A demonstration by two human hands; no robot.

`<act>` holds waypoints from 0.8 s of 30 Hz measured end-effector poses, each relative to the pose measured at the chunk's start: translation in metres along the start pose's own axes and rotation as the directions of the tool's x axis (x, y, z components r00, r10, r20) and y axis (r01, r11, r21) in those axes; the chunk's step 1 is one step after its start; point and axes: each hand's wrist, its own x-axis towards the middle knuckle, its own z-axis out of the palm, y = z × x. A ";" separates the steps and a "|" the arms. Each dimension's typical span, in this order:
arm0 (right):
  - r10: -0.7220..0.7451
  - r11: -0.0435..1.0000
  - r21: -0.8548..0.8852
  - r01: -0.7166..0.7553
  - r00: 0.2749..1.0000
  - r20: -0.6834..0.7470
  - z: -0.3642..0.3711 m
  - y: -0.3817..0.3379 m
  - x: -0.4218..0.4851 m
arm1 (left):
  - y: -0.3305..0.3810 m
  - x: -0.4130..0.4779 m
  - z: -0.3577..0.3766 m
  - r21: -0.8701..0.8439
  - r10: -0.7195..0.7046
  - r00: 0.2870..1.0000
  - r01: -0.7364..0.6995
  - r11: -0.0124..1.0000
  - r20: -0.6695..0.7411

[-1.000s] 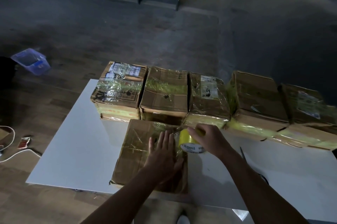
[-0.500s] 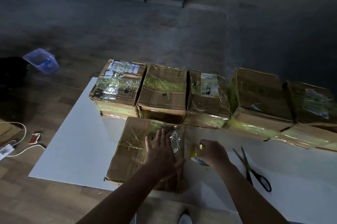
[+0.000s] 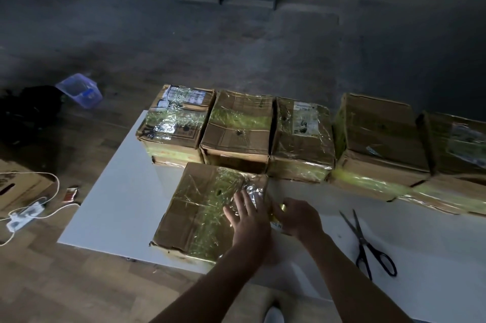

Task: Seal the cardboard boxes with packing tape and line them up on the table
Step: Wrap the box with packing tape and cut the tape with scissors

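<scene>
A cardboard box [image 3: 200,207] wrapped in clear yellowish tape lies near the front of the white table [image 3: 115,196]. My left hand [image 3: 248,220] rests flat on its right top edge, fingers spread. Beside the box's right side, my right hand [image 3: 298,217] grips the yellow roll of packing tape [image 3: 278,221], which is mostly hidden under the fingers. Behind it, several taped boxes [image 3: 236,128] stand side by side in a row along the table's far edge.
Black-handled scissors [image 3: 368,244] lie on the table right of my right hand. On the floor at left are a blue plastic tub [image 3: 80,90], a cardboard box [image 3: 18,186], a white power strip with cable [image 3: 25,215] and a dark bag [image 3: 29,109].
My right hand carried the tape roll from the box's top down its right side to the table. The left hand stayed flat on the box. The scissors came into view.
</scene>
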 end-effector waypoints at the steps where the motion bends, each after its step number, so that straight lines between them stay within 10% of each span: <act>1: 0.001 1.000 0.006 0.000 1.000 -0.010 -0.002 -0.002 -0.001 | 0.003 -0.008 -0.015 0.027 -0.008 0.999 0.007 1.000 0.053; 5: -0.036 0.998 0.044 0.040 0.995 -0.098 -0.019 -0.015 -0.008 | -0.006 -0.017 -0.041 0.053 0.073 0.997 -0.072 0.996 -0.009; 10: -0.101 0.942 0.305 0.142 0.984 -0.145 -0.060 -0.037 -0.001 | -0.031 -0.020 -0.081 -0.333 0.083 0.995 -0.099 0.938 -0.063; 15: -0.234 0.810 0.501 0.305 0.951 -0.200 -0.099 -0.080 0.001 | -0.060 -0.028 -0.119 -0.733 0.029 0.950 -0.259 0.629 -0.310; 21: -0.307 0.695 0.597 0.400 0.916 -0.258 -0.119 -0.118 0.005 | -0.087 -0.040 -0.141 -0.975 0.081 0.981 -0.187 0.123 -0.178; 24: -0.350 0.671 0.631 0.390 0.916 -0.194 -0.112 -0.127 0.008 | -0.101 -0.039 -0.136 -0.974 0.073 0.981 -0.188 0.128 -0.179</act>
